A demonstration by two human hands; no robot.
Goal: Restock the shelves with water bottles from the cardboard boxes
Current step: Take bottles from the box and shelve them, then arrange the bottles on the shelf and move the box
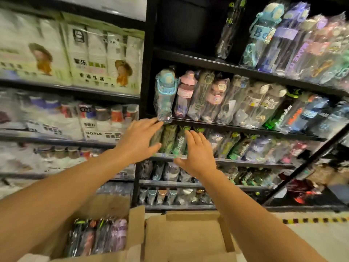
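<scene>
Green bottles (172,141) stand between both open hands' fingertips on shelf

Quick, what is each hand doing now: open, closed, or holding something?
Left hand: open, fingers straight, touching the green bottles on the shelf.
Right hand: open, fingers straight against the same bottles, gripping nothing.

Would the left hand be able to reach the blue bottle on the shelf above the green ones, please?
Probably yes. The left hand is open, and its fingers already lie just under the wrapped foot of the blue bottle. That bottle stands at the row's left end, with nothing in front of it.
</scene>
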